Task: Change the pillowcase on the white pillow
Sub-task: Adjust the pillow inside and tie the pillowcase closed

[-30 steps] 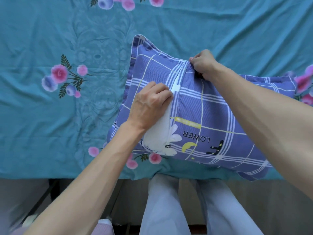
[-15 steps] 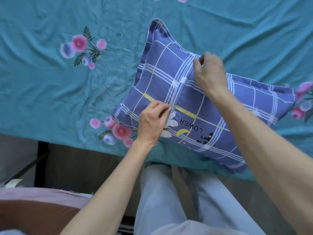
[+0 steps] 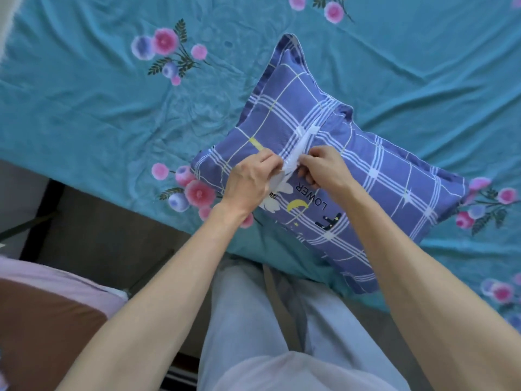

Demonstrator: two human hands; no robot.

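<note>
Teal bedding printed with pink and blue flowers (image 3: 118, 117) is spread over the bed, and a blue plaid pillowcase (image 3: 366, 176) (lettered "LOWER", with a yellow moon) is laid slantwise near the bed's near edge, one corner overhanging it. A strip of the white pillow (image 3: 299, 149) is exposed through the slit in the case's upper face. The left hand (image 3: 252, 183) is curled on the left flap of the slit, and the right hand (image 3: 322, 169) is pinched on the right flap, both beside the white strip. Pale trousers (image 3: 253, 320) are seen below.
</note>
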